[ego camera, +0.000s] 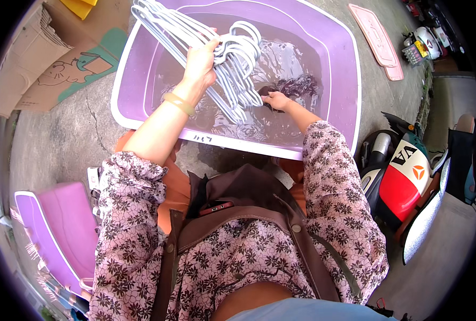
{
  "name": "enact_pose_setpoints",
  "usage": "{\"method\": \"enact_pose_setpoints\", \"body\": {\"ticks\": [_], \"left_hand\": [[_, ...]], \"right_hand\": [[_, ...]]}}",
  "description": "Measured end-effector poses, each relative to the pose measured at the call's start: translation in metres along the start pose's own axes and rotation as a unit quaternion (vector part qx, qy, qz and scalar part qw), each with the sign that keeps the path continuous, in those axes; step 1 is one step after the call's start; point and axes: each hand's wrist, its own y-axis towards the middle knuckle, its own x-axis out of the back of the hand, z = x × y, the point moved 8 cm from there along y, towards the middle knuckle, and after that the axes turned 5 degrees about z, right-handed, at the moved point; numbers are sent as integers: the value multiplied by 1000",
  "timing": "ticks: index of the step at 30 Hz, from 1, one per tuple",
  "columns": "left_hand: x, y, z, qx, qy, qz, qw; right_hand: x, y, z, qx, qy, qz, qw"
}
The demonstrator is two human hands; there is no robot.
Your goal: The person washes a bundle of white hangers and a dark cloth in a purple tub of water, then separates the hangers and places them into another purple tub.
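A large purple plastic tub (344, 80) with a white rim stands before me, holding murky water. My left hand (201, 60) grips a bundle of pale grey-white clothes hangers (238, 76) over the tub; their hooks point to the right and their lower ends hang near the water. At the water's surface, right of the hangers, my right hand (277, 100) has its fingers closed on a dark wet cloth (298, 85). Part of that cloth lies under the water, so its shape cannot be told.
A second purple tub (67, 224) stands at lower left. Cardboard boxes (77, 72) lie at upper left on the concrete ground. A pink plastic lid (376, 38) lies at upper right. A motor scooter (402, 176) stands close on the right.
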Motion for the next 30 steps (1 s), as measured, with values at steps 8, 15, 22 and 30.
{"method": "enact_pose_setpoints", "body": {"ticks": [8, 15, 22, 30], "left_hand": [[25, 15, 12, -67, 2, -50, 996], [17, -2, 24, -28, -30, 12, 999], [5, -8, 13, -90, 122, 23, 988], [-36, -12, 1, -178, 324, 131, 920]], "right_hand": [[139, -169, 146, 228, 504, -149, 820], [117, -206, 267, 407, -150, -349, 831], [107, -164, 218, 283, 229, -175, 915], [63, -134, 207, 274, 446, -161, 837]]}}
